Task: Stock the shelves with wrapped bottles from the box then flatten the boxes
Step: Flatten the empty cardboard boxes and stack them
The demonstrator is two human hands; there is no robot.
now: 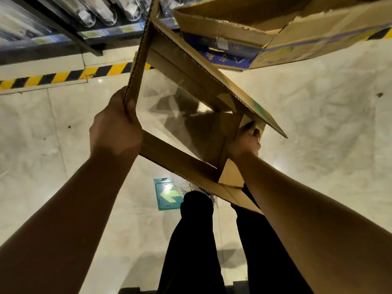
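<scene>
I hold an emptied brown cardboard box [184,68] in the air above the floor, its bottom open so the tiles show through a clear plastic film [169,111] inside it. My left hand [115,126] grips the end of its left wall, thumb over the corrugated edge. My right hand [246,141] grips the right corner under a flap with green print. Wrapped bottles [101,11] lie in a row on the shelf at the top left.
A second open box [275,32] with blue and yellow print stands at the top right, just beyond the held one. Yellow-black hazard tape [63,75] runs along the shelf base. A green arrow sticker [167,194] lies on the marble floor by my dark-trousered legs [191,240].
</scene>
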